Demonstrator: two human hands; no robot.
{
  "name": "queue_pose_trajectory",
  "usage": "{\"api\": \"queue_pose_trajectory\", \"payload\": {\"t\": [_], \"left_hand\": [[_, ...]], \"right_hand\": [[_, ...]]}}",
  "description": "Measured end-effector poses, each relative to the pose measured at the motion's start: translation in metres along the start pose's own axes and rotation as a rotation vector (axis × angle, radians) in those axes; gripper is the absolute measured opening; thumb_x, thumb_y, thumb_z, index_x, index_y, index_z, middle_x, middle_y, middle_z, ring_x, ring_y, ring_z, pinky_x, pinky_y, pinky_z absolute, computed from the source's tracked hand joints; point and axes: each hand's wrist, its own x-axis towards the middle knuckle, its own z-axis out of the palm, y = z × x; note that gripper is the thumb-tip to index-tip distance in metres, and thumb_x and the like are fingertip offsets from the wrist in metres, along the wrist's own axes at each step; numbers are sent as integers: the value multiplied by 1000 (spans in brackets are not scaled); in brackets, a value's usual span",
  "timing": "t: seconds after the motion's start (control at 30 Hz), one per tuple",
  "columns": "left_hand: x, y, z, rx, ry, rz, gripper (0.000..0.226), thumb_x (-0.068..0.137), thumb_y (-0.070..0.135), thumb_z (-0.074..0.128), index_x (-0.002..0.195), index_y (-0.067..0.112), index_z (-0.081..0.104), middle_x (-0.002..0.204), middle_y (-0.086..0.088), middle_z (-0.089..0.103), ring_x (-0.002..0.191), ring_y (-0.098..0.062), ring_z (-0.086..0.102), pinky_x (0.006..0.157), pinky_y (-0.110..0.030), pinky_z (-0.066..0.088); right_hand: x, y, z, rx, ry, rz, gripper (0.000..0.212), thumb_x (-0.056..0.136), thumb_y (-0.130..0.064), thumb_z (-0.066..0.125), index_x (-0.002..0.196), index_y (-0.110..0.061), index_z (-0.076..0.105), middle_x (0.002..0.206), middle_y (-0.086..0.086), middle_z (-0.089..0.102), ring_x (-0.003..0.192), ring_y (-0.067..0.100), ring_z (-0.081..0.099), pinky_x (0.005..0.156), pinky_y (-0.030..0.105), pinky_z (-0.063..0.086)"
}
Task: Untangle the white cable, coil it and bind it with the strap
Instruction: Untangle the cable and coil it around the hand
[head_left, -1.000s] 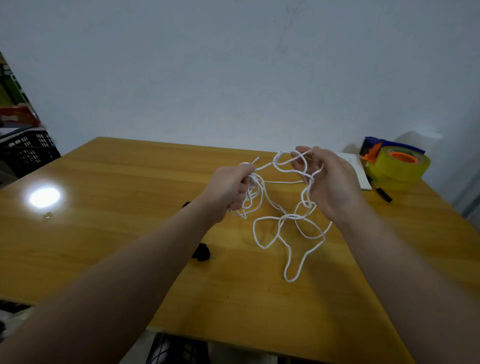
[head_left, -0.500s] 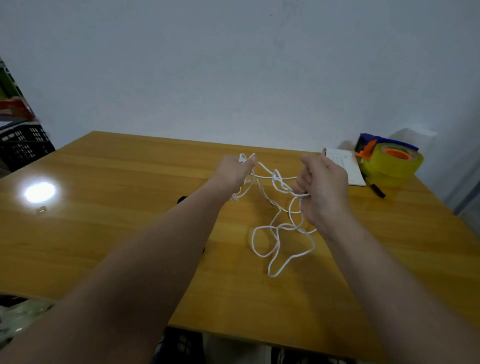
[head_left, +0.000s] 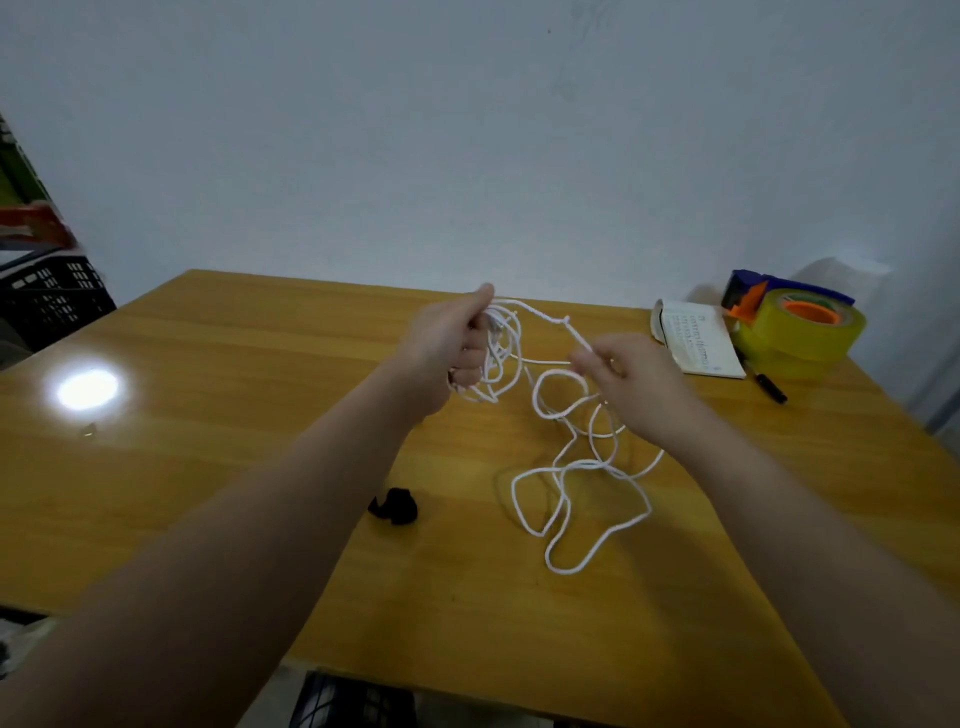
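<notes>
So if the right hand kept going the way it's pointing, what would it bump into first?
Probably the white cable loops bunched in the left hand, then that hand itself. The right hand, pinching a strand, points across toward them, though depth is hard to judge.
</notes>
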Motion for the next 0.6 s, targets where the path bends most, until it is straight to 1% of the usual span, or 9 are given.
{"api": "queue_pose_trajectory", "payload": {"t": [0.07, 0.13, 0.2, 0.23, 0.3, 0.37, 0.47, 0.53, 0.6], "left_hand": [[-2, -4, -6, -17, -80, -65, 42, 97, 39, 44, 61, 20, 32, 41, 9, 22, 29, -4, 17, 35, -11, 12], [-6, -9, -7, -90, -144, -107, 45, 97, 41, 41, 59, 21, 27, 41, 9, 21, 29, -4, 18, 33, -14, 12], [-12, -8, -3, -212, -197, -117, 47, 97, 42, 40, 57, 21, 26, 43, 7, 27, 31, -6, 28, 34, -17, 23], [-15, -6, -1, -251, -213, -109, 48, 97, 42, 41, 56, 20, 29, 46, 4, 37, 35, -8, 40, 37, -18, 35], [-20, -3, 5, -270, -242, -78, 49, 96, 41, 39, 56, 15, 36, 65, -7, 64, 59, -18, 67, 58, -26, 57], [-26, -1, 11, -292, -310, -61, 50, 96, 40, 37, 56, 11, 41, 84, -16, 72, 83, -25, 72, 76, -34, 59], [-34, 3, 20, -406, -427, -137, 54, 94, 38, 40, 47, 13, 46, 79, -15, 71, 83, -26, 71, 83, -40, 56], [-38, 6, 27, -466, -555, -181, 52, 91, 38, 42, 47, 13, 51, 72, -11, 68, 80, -24, 70, 88, -42, 52], [-36, 11, 34, -428, -633, -153, 49, 91, 35, 43, 51, 13, 59, 78, -11, 69, 87, -25, 69, 93, -41, 49]], "right_hand": [[1, 1, 0, 307, 98, 46, 31, 97, -22, 44, 78, -8, 63, 56, -9, 48, 53, 3, 48, 54, 19, 33], [4, 1, 5, 454, 112, 95, 35, 99, -24, 41, 70, -9, 56, 55, -5, 49, 49, 8, 45, 51, 24, 35], [7, 4, 13, 369, 59, 91, 41, 98, -29, 40, 63, -13, 50, 56, 1, 48, 51, 14, 41, 55, 29, 32], [7, 7, 17, 327, 38, 94, 45, 98, -34, 40, 57, -15, 45, 54, 0, 44, 50, 14, 38, 55, 30, 29], [8, 12, 22, 287, 3, 153, 55, 94, -49, 39, 49, -19, 35, 46, -3, 34, 46, 14, 33, 52, 30, 25], [9, 13, 24, 106, -63, 264, 62, 89, -63, 32, 48, -17, 39, 47, -3, 41, 47, 16, 40, 52, 29, 28], [12, 13, 26, -244, -171, 395, 57, 92, -56, 29, 78, -14, 65, 81, 5, 65, 77, 24, 58, 68, 31, 37], [10, 12, 31, -387, -201, 290, 35, 93, -40, 36, 92, -18, 63, 102, 4, 65, 97, 27, 61, 75, 33, 39], [5, 7, 40, -474, -234, 127, 26, 94, -37, 40, 99, -22, 60, 105, 3, 65, 103, 28, 61, 79, 33, 43]]}}
